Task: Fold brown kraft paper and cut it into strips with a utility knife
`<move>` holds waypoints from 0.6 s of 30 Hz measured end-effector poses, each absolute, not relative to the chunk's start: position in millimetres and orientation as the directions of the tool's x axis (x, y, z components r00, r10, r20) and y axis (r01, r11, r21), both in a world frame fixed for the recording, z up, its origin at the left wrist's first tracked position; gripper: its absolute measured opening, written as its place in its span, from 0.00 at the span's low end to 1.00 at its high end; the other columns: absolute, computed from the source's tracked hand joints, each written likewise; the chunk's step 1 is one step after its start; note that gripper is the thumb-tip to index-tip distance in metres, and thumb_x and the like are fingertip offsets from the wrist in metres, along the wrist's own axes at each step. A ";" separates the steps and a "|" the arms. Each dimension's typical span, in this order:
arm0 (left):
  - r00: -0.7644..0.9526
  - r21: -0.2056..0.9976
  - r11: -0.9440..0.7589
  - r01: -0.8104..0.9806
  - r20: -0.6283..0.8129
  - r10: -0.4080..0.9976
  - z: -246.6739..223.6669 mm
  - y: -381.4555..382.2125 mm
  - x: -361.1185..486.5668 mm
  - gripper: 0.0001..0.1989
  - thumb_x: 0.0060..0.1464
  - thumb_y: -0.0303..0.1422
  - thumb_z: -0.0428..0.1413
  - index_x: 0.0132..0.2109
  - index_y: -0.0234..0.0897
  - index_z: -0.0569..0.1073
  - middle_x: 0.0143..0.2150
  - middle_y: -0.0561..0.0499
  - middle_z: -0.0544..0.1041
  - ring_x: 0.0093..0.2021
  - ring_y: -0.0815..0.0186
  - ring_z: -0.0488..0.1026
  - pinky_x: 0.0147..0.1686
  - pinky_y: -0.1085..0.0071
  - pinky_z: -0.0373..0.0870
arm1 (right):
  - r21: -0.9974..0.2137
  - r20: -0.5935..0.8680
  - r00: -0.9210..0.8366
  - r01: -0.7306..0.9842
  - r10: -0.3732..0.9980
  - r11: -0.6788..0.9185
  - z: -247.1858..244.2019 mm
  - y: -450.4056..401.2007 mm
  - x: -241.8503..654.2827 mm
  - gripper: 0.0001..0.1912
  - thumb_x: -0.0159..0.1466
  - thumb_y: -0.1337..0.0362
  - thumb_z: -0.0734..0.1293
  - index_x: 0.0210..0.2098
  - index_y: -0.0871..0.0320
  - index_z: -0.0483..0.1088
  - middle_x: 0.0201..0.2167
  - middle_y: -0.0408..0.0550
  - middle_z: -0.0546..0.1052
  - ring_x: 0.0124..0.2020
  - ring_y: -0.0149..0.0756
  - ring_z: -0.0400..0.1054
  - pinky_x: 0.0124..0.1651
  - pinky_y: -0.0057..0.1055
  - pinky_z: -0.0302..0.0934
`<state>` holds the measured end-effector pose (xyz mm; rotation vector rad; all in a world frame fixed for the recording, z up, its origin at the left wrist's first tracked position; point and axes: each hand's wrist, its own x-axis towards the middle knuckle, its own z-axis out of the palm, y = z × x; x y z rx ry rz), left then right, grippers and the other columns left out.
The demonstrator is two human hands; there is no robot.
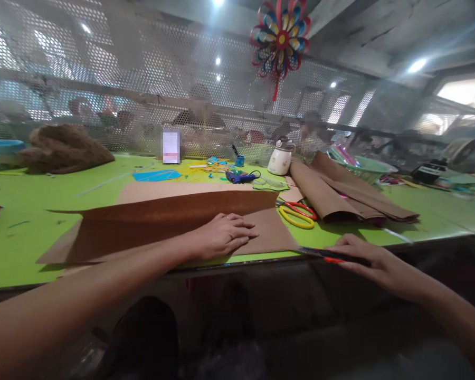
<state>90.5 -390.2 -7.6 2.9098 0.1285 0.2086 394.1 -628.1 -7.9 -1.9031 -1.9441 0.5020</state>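
Observation:
A large sheet of brown paper (158, 221) lies folded along the table's front edge, its upper layer curling up at the back. My left hand (225, 235) rests flat on it, palm down with the fingers stretched out. At the paper's front right corner, my right hand (364, 258) is closed around a black-and-red cutting tool (311, 252). Its dark, narrow end touches or lies right beside that corner; whether it is a knife or scissors I cannot tell. Scissors with one yellow and one red handle (296, 216) lie just behind, their blades partly hidden by the paper.
More brown paper (324, 195) lies rolled and folded at the right, near a white kettle-shaped jug (280, 157). A blue glue gun (240, 178), blue paper (156, 175) and scraps sit behind the work. Brown cloth (63, 150) is heaped at left. The green table's front edge is close.

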 end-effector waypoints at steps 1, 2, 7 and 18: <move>0.986 0.225 -0.972 0.071 0.131 0.102 -6.8 -390.7 90.2 0.21 0.66 0.43 0.38 0.61 0.52 0.64 0.63 0.51 0.64 0.61 0.58 0.59 0.58 0.59 0.51 | -0.497 0.023 -0.015 0.868 1.000 0.025 -7.3 -626.4 391.3 0.21 0.66 0.51 0.60 0.55 0.50 0.69 0.47 0.52 0.69 0.50 0.44 0.64 0.55 0.42 0.57; 0.986 0.223 -0.972 0.069 0.130 0.100 -6.2 -391.2 90.0 0.21 0.66 0.43 0.37 0.61 0.51 0.64 0.63 0.51 0.64 0.61 0.58 0.59 0.58 0.59 0.51 | -0.494 0.027 -0.019 0.869 0.999 0.029 -6.8 -624.0 388.4 0.21 0.66 0.50 0.60 0.54 0.50 0.69 0.47 0.52 0.70 0.50 0.45 0.64 0.55 0.42 0.57; 0.989 0.218 -0.974 0.067 0.112 0.094 -8.4 -390.9 91.4 0.22 0.66 0.42 0.37 0.61 0.46 0.65 0.63 0.49 0.65 0.62 0.59 0.60 0.59 0.61 0.53 | -0.477 0.037 -0.043 0.877 0.998 0.056 -7.2 -615.4 381.7 0.22 0.66 0.50 0.59 0.54 0.51 0.70 0.47 0.53 0.69 0.50 0.44 0.64 0.54 0.39 0.59; 0.983 0.223 -0.970 0.094 0.136 0.127 -6.3 -393.9 89.3 0.21 0.66 0.43 0.38 0.59 0.50 0.66 0.63 0.50 0.65 0.61 0.58 0.60 0.58 0.57 0.54 | -0.463 0.040 -0.004 0.886 0.999 0.022 -8.6 -630.8 392.1 0.22 0.64 0.50 0.62 0.55 0.47 0.69 0.48 0.51 0.70 0.50 0.46 0.65 0.55 0.43 0.59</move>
